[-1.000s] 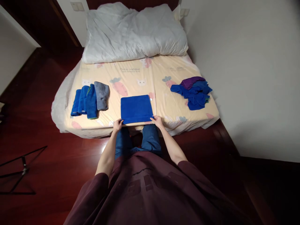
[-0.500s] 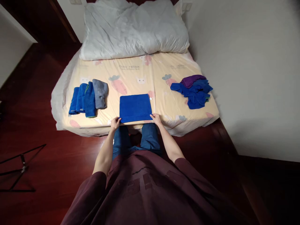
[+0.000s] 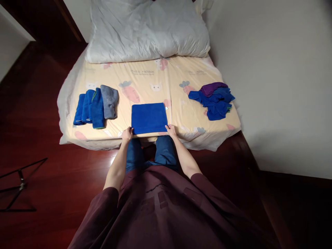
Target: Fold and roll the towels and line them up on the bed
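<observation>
A folded blue towel (image 3: pixel 148 117) lies flat near the front edge of the bed (image 3: pixel 145 81). My left hand (image 3: pixel 127 133) pinches its near left corner. My right hand (image 3: pixel 171 130) pinches its near right corner. Both hands rest at the mattress edge, fingers closed on the cloth.
Left on the bed lie several folded towels, blue ones (image 3: pixel 89 109) and a grey one (image 3: pixel 109 100). On the right sits a loose heap of blue and purple cloths (image 3: pixel 214 99). A white duvet (image 3: pixel 147 29) covers the bed's head. A white wall runs along the right; a black metal stand (image 3: pixel 18 183) stands on the dark floor.
The hands keep their hold on the towel's near corners. The view has shifted slightly; the towel and hands sit a little higher in frame.
</observation>
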`<state>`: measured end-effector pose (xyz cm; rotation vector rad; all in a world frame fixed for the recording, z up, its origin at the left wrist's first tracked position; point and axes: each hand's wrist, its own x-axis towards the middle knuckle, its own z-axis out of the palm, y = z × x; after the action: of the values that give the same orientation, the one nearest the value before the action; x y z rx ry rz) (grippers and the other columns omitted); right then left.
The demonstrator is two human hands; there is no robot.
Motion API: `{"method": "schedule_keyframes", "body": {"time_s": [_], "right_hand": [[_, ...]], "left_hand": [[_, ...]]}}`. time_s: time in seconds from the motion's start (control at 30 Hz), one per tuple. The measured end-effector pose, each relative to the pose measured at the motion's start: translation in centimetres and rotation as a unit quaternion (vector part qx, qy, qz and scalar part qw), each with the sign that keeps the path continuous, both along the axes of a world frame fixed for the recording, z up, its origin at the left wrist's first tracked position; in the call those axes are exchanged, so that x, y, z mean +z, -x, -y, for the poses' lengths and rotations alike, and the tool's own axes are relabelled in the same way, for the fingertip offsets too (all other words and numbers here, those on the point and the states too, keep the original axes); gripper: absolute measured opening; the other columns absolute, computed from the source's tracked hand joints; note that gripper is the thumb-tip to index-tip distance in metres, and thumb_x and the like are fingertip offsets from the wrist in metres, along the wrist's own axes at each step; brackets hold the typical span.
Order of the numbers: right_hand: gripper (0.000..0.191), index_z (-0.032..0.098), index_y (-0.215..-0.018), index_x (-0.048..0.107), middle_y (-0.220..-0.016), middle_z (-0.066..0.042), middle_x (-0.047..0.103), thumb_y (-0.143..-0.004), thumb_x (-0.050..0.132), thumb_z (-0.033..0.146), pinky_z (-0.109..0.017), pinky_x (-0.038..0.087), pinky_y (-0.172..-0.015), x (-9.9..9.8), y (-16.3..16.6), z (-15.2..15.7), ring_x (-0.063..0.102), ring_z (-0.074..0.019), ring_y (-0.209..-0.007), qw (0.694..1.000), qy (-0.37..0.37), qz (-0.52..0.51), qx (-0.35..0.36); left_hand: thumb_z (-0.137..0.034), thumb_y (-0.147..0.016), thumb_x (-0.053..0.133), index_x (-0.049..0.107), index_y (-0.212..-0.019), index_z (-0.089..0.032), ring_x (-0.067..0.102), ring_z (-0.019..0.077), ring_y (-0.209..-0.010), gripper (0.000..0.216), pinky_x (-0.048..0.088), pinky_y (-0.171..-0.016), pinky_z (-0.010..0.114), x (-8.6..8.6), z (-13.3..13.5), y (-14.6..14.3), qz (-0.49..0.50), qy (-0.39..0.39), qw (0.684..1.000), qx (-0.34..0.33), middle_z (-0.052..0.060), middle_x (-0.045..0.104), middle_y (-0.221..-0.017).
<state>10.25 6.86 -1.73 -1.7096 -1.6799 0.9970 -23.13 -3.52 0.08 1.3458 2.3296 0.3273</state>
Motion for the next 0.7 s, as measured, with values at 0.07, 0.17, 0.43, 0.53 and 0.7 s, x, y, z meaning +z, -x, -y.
{"method": "schedule_keyframes", "body": {"time_s": [0.07, 0.17, 0.43, 0.53, 0.7], "right_hand": [[0.038, 0.022, -0.074, 0.061, -0.067, -0.003, 0.065, -0.090, 0.065, 0.057, -0.027, 0.050, -0.066, 0.2, 0.1, 0.2, 0.065, -0.0224, -0.075, 1.000, 0.014, 0.020, -0.015], [0.038, 0.022, -0.073, 0.060, -0.068, -0.003, 0.066, -0.091, 0.064, 0.056, -0.026, 0.048, -0.065, 0.5, 0.3, 0.5, 0.065, -0.0223, -0.076, 0.999, 0.025, 0.039, -0.028], [0.025, 0.022, -0.078, 0.065, -0.080, -0.005, 0.073, -0.094, 0.062, 0.041, -0.022, 0.043, -0.065, 0.2, 0.5, 0.1, 0.064, -0.0184, -0.077, 0.992, 0.038, 0.115, -0.034], [0.023, 0.022, -0.076, 0.066, -0.084, -0.005, 0.075, -0.092, 0.065, 0.038, -0.022, 0.043, -0.067, 0.1, 0.6, -0.2, 0.065, -0.0181, -0.079, 0.990, 0.055, 0.121, -0.042], [0.023, 0.022, -0.073, 0.066, -0.084, -0.006, 0.076, -0.090, 0.067, 0.036, -0.023, 0.045, -0.070, 0.2, 0.8, -0.5, 0.067, -0.0186, -0.080, 0.989, 0.066, 0.126, -0.053]], "left_hand": [[-0.047, -0.104, 0.042, 0.069, -0.115, -0.022, 0.070, 0.0309, -0.103, 0.038, 0.047, -0.079, 0.034, 0.2, -0.2, 0.1, -0.005, 0.012, 1.000, 0.000, 0.017, 0.075, -0.109], [-0.048, -0.105, 0.041, 0.069, -0.114, -0.022, 0.070, 0.0296, -0.103, 0.039, 0.047, -0.079, 0.032, 0.2, 0.1, 0.0, -0.010, 0.005, 1.000, 0.006, 0.015, 0.076, -0.107], [-0.048, -0.104, 0.042, 0.069, -0.112, -0.022, 0.070, 0.0299, -0.102, 0.039, 0.048, -0.079, 0.033, -0.2, 0.2, -0.2, -0.018, -0.010, 1.000, 0.011, 0.015, 0.076, -0.106], [-0.049, -0.102, 0.047, 0.071, -0.109, -0.022, 0.070, 0.0312, -0.106, 0.037, 0.049, -0.081, 0.034, -0.2, -0.3, 0.1, -0.001, -0.002, 1.000, 0.013, 0.015, 0.076, -0.110], [-0.049, -0.099, 0.053, 0.073, -0.108, -0.021, 0.068, 0.0320, -0.112, 0.036, 0.051, -0.087, 0.038, -0.2, -0.6, 0.3, 0.051, -0.008, 0.997, 0.056, 0.016, 0.076, -0.116]]}}
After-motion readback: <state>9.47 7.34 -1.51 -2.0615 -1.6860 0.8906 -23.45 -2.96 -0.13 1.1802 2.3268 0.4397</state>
